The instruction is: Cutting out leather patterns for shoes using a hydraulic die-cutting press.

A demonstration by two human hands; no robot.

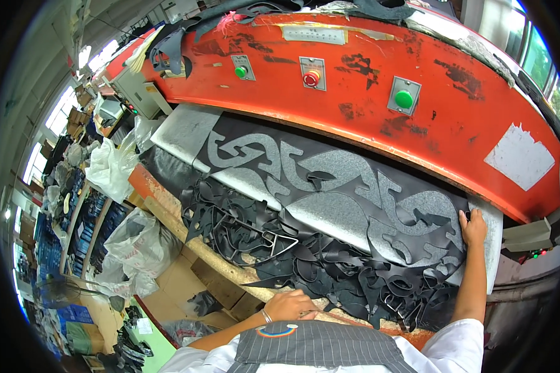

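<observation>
My right hand (473,229) is at the right end of a dark sheet (246,124), its fingers closed on the sheet's edge. Curved openings are cut through the sheet, and the pale speckled bed (326,214) shows through them. Low in the middle, my left hand (290,306) is by the wooden front ledge (214,255), fingers curled in. Whatever it may hold is hidden. Between my hands and the bed lies a heap of dark scraps (330,264). A metal cutting die (277,242) with a triangular outline lies on the heap.
A red press beam (367,74) spans the far side above the bed, carrying green buttons (404,99) and a red button (311,78). White plastic bags (137,245) and racks of dark blue pieces (87,230) stand at the left. Cardboard (174,286) lies below the ledge.
</observation>
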